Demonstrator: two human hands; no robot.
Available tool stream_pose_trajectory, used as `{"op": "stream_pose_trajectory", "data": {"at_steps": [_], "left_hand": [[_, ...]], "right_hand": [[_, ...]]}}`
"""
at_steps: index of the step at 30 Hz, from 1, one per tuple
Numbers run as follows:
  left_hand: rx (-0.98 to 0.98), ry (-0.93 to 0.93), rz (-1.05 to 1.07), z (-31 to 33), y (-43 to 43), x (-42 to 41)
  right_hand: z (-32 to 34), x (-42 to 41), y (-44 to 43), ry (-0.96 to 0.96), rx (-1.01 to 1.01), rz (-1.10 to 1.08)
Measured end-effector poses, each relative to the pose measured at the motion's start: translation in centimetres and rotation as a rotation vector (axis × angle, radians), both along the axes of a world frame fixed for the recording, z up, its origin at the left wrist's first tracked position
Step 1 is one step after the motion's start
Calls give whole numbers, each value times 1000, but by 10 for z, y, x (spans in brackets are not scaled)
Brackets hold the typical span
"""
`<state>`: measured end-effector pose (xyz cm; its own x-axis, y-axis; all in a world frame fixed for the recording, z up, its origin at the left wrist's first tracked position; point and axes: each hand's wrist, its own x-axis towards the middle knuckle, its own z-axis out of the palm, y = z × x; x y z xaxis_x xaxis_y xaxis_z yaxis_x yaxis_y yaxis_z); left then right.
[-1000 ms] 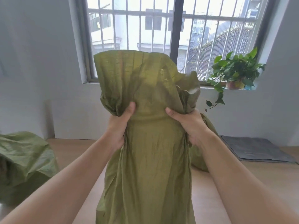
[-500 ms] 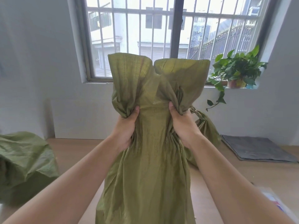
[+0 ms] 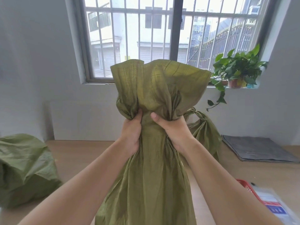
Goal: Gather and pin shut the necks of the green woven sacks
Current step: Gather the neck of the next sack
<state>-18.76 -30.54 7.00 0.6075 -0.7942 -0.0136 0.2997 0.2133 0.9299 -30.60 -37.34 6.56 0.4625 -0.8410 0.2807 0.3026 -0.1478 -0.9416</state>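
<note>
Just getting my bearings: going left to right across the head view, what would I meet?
Slumped green sack, left hand, right hand (both grip the held sack), tied green sack, grey mats.

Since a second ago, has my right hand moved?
Yes. The right hand slid left on the sack, from right of the window post to below it.

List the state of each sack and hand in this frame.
Held sack: upright, neck bunched, mouth flared above, no pin visible.
Left hand: grips the bunched neck.
Right hand: grips the bunched neck.
Sack behind: neck cinched shut.
Sack at left: slumped, neck unseen.
</note>
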Motion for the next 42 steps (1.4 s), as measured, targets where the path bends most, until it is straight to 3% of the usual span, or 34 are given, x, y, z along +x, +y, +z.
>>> {"op": "stream_pose_trajectory", "data": {"at_steps": [12, 19, 25, 31, 42], "left_hand": [[1, -154, 116, 3, -10, -15], [-49, -180, 180, 1, -15, -15], [24, -195, 103, -1, -11, -14], [45, -257, 70, -2, -8, -18], [-131, -233, 129, -8, -10, -26]], "right_hand": [[-2, 17, 6, 54, -88, -183], [4, 19, 3, 63, 23, -182], [3, 20, 3, 5, 95, -108], [5, 25, 8, 30, 18, -157], [10, 31, 39, -3, 16, -198]]}}
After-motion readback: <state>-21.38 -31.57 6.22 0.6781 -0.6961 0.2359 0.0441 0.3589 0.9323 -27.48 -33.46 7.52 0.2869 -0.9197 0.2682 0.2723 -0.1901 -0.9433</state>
